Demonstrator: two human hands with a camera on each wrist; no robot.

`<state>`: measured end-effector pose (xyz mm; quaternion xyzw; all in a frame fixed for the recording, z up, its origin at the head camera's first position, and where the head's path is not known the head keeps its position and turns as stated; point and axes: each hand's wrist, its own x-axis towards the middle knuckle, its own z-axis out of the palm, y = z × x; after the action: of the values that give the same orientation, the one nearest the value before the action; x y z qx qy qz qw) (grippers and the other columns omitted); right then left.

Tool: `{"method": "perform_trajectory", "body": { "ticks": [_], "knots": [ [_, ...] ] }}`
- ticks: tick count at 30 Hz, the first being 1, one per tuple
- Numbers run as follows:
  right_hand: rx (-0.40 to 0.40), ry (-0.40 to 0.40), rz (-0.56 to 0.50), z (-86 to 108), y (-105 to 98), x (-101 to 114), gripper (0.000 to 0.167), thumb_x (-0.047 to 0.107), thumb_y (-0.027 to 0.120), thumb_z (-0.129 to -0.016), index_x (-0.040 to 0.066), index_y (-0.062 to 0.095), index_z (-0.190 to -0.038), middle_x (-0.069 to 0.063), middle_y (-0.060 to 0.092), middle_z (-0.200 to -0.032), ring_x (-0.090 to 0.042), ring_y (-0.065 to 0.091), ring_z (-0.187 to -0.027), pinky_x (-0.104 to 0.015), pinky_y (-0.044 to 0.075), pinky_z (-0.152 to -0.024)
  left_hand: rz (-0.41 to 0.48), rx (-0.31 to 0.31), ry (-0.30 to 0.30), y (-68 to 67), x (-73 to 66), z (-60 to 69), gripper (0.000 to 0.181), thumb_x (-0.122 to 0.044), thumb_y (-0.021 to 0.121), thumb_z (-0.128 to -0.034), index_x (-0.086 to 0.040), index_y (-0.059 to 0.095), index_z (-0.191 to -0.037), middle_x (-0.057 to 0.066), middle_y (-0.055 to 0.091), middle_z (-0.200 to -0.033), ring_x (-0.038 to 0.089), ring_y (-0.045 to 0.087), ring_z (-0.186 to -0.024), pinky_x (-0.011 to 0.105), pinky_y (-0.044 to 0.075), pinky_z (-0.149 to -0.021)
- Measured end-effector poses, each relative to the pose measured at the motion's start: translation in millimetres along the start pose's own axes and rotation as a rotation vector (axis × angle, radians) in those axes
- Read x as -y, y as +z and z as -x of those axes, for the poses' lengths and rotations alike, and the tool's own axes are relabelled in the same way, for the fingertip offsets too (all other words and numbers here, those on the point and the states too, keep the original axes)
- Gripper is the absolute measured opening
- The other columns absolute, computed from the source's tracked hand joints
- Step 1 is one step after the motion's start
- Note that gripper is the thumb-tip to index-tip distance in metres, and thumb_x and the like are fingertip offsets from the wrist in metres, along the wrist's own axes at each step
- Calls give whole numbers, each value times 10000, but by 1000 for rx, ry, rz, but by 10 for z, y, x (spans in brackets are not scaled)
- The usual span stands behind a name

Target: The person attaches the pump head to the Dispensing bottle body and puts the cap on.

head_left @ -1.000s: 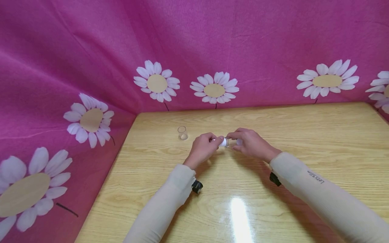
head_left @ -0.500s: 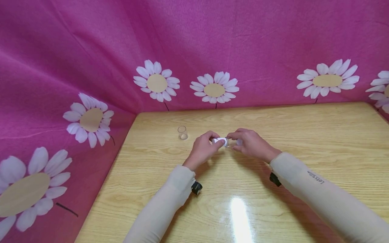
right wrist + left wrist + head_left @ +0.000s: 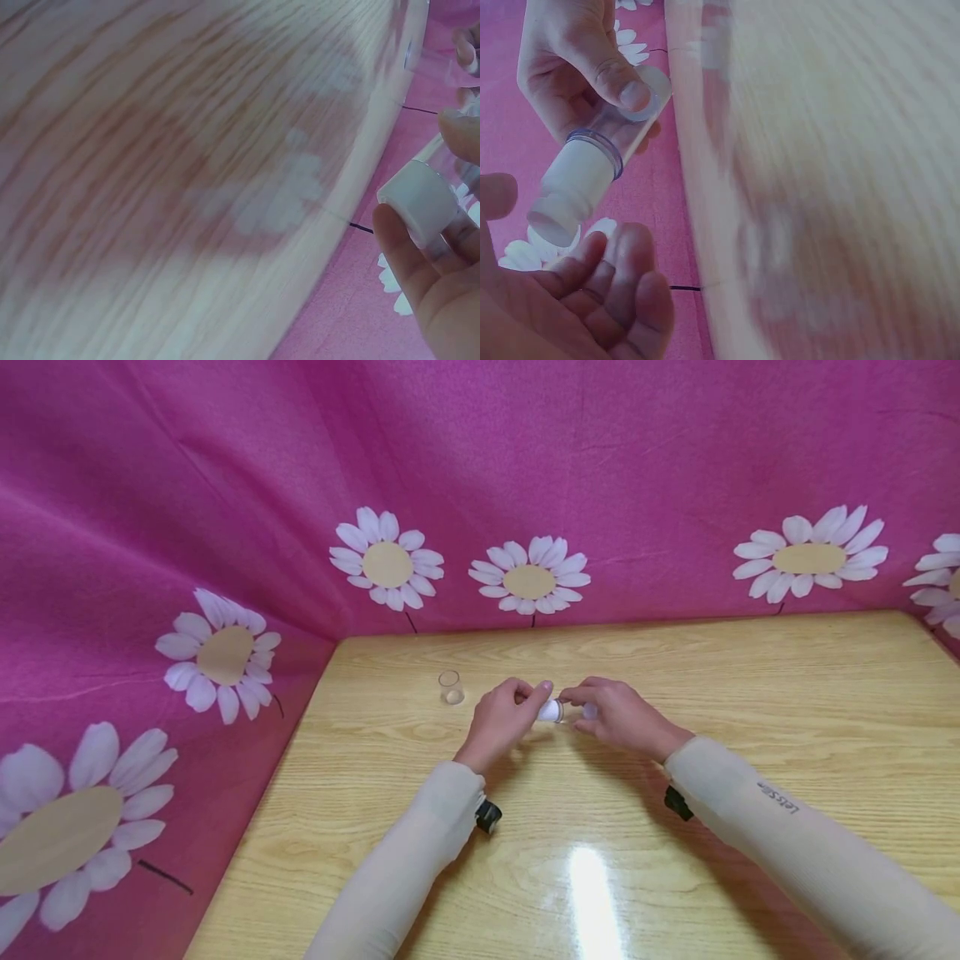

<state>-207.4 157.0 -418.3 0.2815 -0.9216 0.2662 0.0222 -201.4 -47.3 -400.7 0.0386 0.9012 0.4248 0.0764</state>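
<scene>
My right hand point(image 3: 626, 718) point(image 3: 442, 285) pinches the clear end of a small bottle point(image 3: 619, 131) between thumb and fingers. In the head view the bottle lies sideways over the table, its white part point(image 3: 551, 711) pointing left. Beside that white part is my left hand point(image 3: 504, 718) point(image 3: 592, 300), thumb lifted and fingers loosely bent. The left wrist view shows a gap between its thumb and fingers, with the narrower white end point(image 3: 553, 219) near the gap. In the right wrist view a white cylindrical piece point(image 3: 420, 199) rests against my right fingers.
A clear empty cup point(image 3: 452, 690) stands on the wooden table point(image 3: 375, 793), left of and behind my hands. Pink cloth point(image 3: 637, 468) with white daisies hangs behind the table and along its left side. Light glares off the tabletop near the front.
My left thumb has come off the white part and lifted, after moving down over it half a second ago. The right hand has stayed almost still with the bottle.
</scene>
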Motion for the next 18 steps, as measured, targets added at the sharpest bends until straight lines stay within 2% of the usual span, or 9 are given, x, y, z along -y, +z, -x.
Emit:
{"method": "perform_trajectory", "body": {
  "ticks": [4, 8, 12, 18],
  "knots": [
    [5, 0, 0, -5, -4, 5, 400, 101, 745, -875, 59, 665, -1264, -156, 685, -1094, -202, 647, -863, -365, 567, -741, -16, 31, -9, -7, -18, -17, 501, -653, 478, -946, -181, 645, -972, 5, 643, -851, 168, 591, -721, 315, 459, -656],
    [5, -1, 1, 1, -6, 5, 408, 103, 742, -877, 53, 658, -1274, -160, 683, -1106, -199, 646, -859, -364, 561, -739, -33, 53, -28, 6, -30, -18, 462, -613, 505, -954, -177, 653, -912, -4, 649, -840, 165, 572, -713, 302, 447, -634],
    [11, 4, -3, 8, -11, 5, 408, 100, 736, -881, 60, 656, -1280, -151, 683, -1113, -183, 632, -848, -353, 545, -731, -35, 65, -49, 11, -40, -10, 401, -550, 545, -961, -173, 658, -890, -13, 666, -832, 158, 546, -688, 280, 428, -611],
    [12, 8, -4, 10, -8, 2, 402, 100, 732, -885, 68, 657, -1279, -140, 682, -1109, -180, 625, -857, -354, 537, -738, -35, 56, -29, 17, -42, -1, 351, -510, 576, -957, -175, 665, -895, -16, 627, -805, 151, 514, -674, 278, 415, -604]
  ]
}}
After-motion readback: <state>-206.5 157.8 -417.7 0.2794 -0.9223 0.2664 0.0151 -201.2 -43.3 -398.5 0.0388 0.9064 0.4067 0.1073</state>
